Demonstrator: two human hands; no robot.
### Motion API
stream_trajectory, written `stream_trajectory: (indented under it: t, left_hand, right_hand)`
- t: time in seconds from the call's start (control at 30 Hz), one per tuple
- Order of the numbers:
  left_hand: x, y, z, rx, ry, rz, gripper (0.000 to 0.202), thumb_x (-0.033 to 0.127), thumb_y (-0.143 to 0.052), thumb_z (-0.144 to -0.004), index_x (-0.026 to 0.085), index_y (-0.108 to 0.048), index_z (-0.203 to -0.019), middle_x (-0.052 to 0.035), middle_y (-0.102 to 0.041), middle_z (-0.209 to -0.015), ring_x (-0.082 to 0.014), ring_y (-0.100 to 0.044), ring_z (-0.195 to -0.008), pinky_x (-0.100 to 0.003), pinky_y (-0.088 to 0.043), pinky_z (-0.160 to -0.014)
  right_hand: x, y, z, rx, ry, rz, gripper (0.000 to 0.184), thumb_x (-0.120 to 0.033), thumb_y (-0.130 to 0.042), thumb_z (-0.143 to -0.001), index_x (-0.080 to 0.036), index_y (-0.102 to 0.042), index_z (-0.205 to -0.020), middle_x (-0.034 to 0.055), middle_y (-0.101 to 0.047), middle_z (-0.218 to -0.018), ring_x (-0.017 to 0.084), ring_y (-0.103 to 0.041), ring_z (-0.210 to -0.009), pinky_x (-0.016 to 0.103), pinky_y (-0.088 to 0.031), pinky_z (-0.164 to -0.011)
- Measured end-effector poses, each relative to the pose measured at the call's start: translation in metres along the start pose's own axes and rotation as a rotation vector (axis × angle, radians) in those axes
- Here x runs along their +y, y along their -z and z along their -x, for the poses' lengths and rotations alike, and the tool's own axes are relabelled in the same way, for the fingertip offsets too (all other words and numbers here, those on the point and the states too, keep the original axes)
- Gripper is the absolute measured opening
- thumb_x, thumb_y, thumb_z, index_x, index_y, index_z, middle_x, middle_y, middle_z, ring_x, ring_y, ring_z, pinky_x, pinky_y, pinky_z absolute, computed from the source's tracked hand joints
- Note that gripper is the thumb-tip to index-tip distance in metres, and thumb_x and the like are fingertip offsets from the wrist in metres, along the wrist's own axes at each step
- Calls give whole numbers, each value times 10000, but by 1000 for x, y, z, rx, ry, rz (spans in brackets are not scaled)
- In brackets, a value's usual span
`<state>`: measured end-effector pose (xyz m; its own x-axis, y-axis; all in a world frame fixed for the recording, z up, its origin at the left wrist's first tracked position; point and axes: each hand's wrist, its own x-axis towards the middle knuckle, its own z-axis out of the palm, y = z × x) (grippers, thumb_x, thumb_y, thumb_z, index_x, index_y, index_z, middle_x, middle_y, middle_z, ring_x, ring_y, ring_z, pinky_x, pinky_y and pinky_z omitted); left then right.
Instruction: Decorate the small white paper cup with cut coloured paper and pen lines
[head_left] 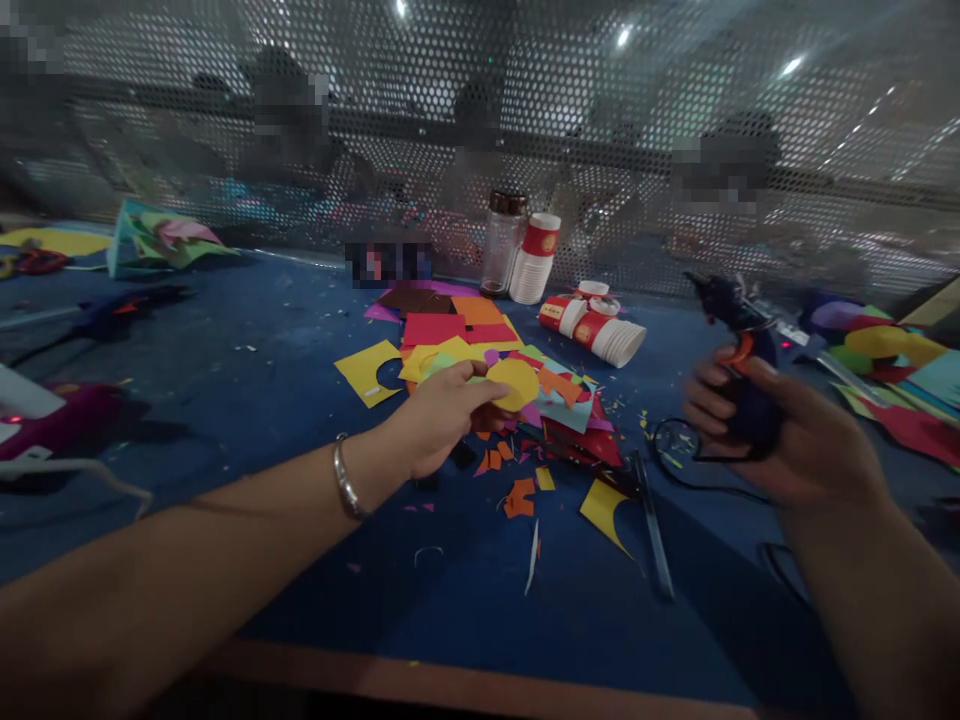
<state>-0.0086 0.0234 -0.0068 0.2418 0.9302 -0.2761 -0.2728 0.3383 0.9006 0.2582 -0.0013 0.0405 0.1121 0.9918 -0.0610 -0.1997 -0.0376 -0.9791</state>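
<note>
Between the thumb and fingers of my left hand (pixel 450 410) is a yellow paper circle (pixel 514 385), held above a pile of coloured paper sheets (pixel 435 328). My right hand (pixel 795 430) is wrapped round the handle of a dark blue hot glue gun (pixel 754 400) with an orange trigger. Its nozzle points up and to the left, and a clear glue stick shows at its back. A black cord hangs below it. Cut yellow sheets with round gaps, one a yellow scrap (pixel 606 513), lie around the pile.
Behind the pile stand a clear jar (pixel 501 245) and stacked paper cups (pixel 535 260); more cups (pixel 600 330) lie sideways. A loose glue stick (pixel 654 530) lies near the right hand. At left are another glue gun (pixel 112 315) and a purple tool (pixel 64 420). A perforated metal screen (pixel 420 120) borders the table.
</note>
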Motion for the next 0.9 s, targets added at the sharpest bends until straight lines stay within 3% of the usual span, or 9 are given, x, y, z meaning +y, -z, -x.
stream_trajectory:
  t: [0.07, 0.13, 0.2, 0.27, 0.37, 0.5, 0.57, 0.73, 0.9]
  left_hand:
    - [0, 6, 9, 2, 24, -5, 85, 98, -635, -921, 142, -600, -985, -52, -740, -844, -119, -682, -694, -250, -518, -653]
    - [0, 10, 14, -9, 33, 1, 106, 96, -643, -928, 130, -621, -1026, -56, -744, -900, -111, -678, -726, -250, -545, -688]
    - [0, 13, 17, -19, 38, 13, 181, 87, -652, -927, 121, -624, -1102, -53, -746, -936, -104, -672, -737, -253, -563, -713]
    - [0, 15, 18, -29, 41, 24, 263, 74, -655, -923, 114, -609, -1179, -57, -756, -949, -105, -671, -750, -252, -569, -725]
    - [0, 16, 17, -67, 47, 25, 313, 62, -640, -929, 106, -596, -1236, -78, -777, -965, -116, -687, -805, -246, -565, -745]
    - [-1, 17, 16, -105, 71, 6, 325, 69, -626, -941, 89, -587, -1263, -111, -784, -1054, -121, -695, -868, -244, -560, -782]
    - [-1, 16, 15, -108, 77, 0, 327, 74, -625, -944, 90, -585, -1268, -116, -782, -1083, -119, -693, -872, -241, -557, -786]
    - [-8, 15, 14, -143, 73, -23, 296, 68, -644, -919, 122, -589, -1205, -107, -784, -1081, -118, -707, -874, -247, -556, -808]
    - [-16, 13, 19, -256, 30, -60, 264, 125, -717, -852, 160, -637, -1101, -67, -789, -994, -133, -734, -843, -252, -551, -793]
  right_hand:
    - [7, -5, 2, -33, 9, 69, 423, -479, -923, -565, -232, -619, -722, -42, -445, -599, 77, -344, -465, 214, -101, -369]
    - [15, -11, 4, -57, 46, 148, 435, -509, -928, -557, -216, -650, -716, -30, -488, -556, 90, -402, -468, 212, -221, -369]
    - [23, -17, 5, -80, 69, 246, 448, -523, -935, -559, -198, -659, -696, -17, -522, -522, 100, -450, -482, 223, -348, -423]
    - [30, -19, 6, -109, 82, 376, 467, -556, -923, -583, -186, -647, -651, -4, -543, -511, 109, -472, -493, 239, -401, -470]
    - [38, -17, 6, -140, 127, 607, 506, -640, -856, -637, -183, -644, -586, 15, -562, -535, 127, -480, -516, 260, -417, -481]
    - [41, -13, 7, -166, 208, 834, 527, -643, -787, -710, -212, -582, -487, 1, -508, -495, 132, -445, -487, 277, -425, -468]
    - [41, -13, 8, -164, 251, 882, 559, -649, -762, -730, -226, -533, -445, 0, -476, -458, 139, -444, -465, 284, -428, -457]
    - [41, -12, 11, -98, 292, 942, 519, -660, -682, -788, -233, -631, -497, 36, -600, -517, 179, -552, -511, 293, -468, -482]
    - [41, -14, 12, -112, 234, 911, 547, -689, -672, -788, -228, -668, -493, 62, -637, -520, 188, -587, -492, 309, -489, -476]
